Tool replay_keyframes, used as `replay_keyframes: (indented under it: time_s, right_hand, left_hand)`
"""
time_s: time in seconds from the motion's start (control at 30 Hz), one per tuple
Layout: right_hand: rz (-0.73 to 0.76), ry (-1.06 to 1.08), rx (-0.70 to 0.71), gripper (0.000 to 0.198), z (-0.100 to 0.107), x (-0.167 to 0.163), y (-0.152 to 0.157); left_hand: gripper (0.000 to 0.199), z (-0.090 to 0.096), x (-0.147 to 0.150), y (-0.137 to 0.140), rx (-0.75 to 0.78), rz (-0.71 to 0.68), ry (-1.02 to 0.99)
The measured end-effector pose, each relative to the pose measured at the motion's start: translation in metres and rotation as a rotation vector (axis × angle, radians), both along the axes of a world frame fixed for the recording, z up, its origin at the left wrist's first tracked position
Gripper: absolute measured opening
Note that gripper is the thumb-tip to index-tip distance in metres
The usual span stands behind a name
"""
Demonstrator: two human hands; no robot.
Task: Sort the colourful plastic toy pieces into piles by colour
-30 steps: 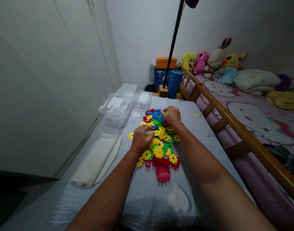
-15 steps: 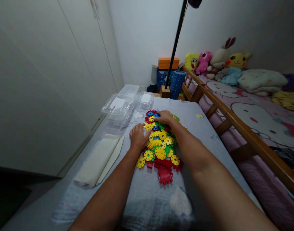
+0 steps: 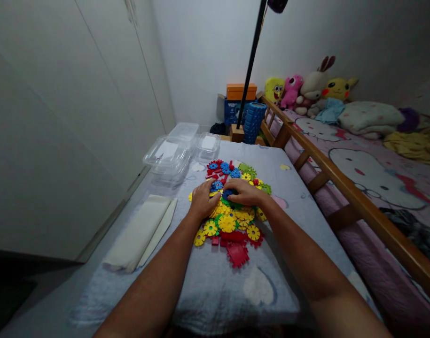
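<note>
A heap of plastic interlocking discs [image 3: 227, 223], mostly yellow with green and blue ones, lies on the cloth-covered table. My left hand [image 3: 205, 198] rests against the heap's left side, thumb apart from the fingers, with nothing visibly held. Over the middle of the heap, my right hand [image 3: 246, 192] has its fingers curled down around some discs. A dark blue disc [image 3: 228, 193] shows between its thumb and forefinger; anything under the palm is hidden. Red square toothed pieces [image 3: 238, 255] lie at the near edge. Blue discs [image 3: 224, 167] and red pieces lie beyond my hands.
Clear lidded plastic containers [image 3: 167, 157] stand at the far left. A folded cream cloth [image 3: 140, 234] lies on the left of the patterned tablecloth [image 3: 259, 286]. Along the right runs a wooden bed rail [image 3: 320, 171]. A black pole [image 3: 252, 65] rises behind the table.
My right hand has come back from the heap's far end to its middle, uncovering blue, red and green pieces there. My left hand stays at the left side. The view has shifted slightly.
</note>
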State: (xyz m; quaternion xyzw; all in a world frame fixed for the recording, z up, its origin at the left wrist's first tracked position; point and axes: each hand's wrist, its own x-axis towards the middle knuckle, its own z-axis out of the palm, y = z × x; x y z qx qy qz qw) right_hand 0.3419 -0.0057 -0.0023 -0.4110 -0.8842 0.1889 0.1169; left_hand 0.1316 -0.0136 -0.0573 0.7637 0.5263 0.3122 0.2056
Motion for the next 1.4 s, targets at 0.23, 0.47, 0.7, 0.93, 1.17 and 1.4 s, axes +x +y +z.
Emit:
replay_keyframes:
  time_s: [0.23,0.47,0.7,0.93,1.17,1.4]
  right_hand:
    - [-0.38,0.137,0.146,0.032,-0.018,0.052,-0.034]
    - [-0.529,0.133,0.081,0.085,-0.045,0.07,-0.067]
    - [-0.549,0.008,-0.029,0.119,-0.049,0.049,-0.081]
    - [-0.502,0.007,-0.051,0.112,-0.037,0.04,-0.085]
    - [-0.471,0.033,0.026,0.112,-0.042,0.034,-0.089]
    - [-0.549,0.069,0.125,0.095,-0.054,0.028,-0.084]
  left_hand:
    - [0.042,0.001,0.0,-0.001,-0.006,-0.064,-0.005]
    - [0.088,0.027,-0.014,-0.021,-0.13,-0.152,0.149]
    - [0.141,0.037,-0.036,-0.064,-0.284,-0.293,0.398]
    - [0.131,0.017,-0.025,-0.055,-0.213,-0.334,0.245]
    - [0.093,0.007,-0.024,-0.038,-0.098,-0.291,-0.024]
    - [0.023,0.009,-0.014,-0.029,-0.041,-0.045,-0.084]
